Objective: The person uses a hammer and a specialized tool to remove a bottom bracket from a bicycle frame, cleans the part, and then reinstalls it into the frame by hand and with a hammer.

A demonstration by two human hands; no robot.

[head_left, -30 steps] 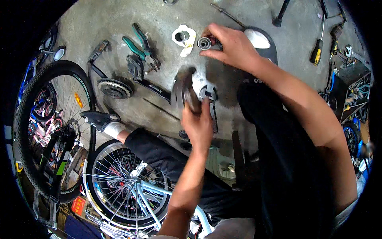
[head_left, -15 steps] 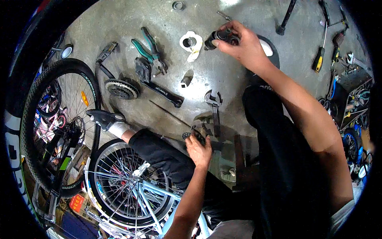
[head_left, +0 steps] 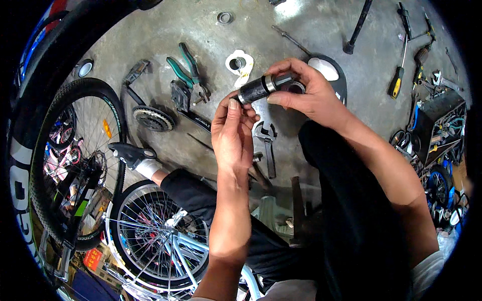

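Observation:
A bicycle bottom bracket (head_left: 257, 89), a black cylinder with a silver band, lies between my two hands above the floor. My left hand (head_left: 233, 131) pinches its lower left end between thumb and fingertips. Fingers and thumb of my right hand (head_left: 317, 93) close round the other end, where a dark ring-shaped part also shows by the palm. Just below my hands lies an adjustable wrench (head_left: 269, 150). A white cloth or paper (head_left: 244, 73) with a metal ring on it rests beyond them. Part of a crank arm (head_left: 196, 119) disappears behind my left hand.
Green-handled pliers (head_left: 187, 70) and a crankset with chainring (head_left: 153, 118) lie to the left. A bicycle wheel (head_left: 120, 130) stands at the far left, a light-blue bike frame (head_left: 181, 253) nearer. On the right are a yellow-black screwdriver (head_left: 396, 83) and a tool box (head_left: 432, 128).
My left hand has risen from low by my leg and taken hold of the bottom bracket's end. My right hand has brought the bracket nearer.

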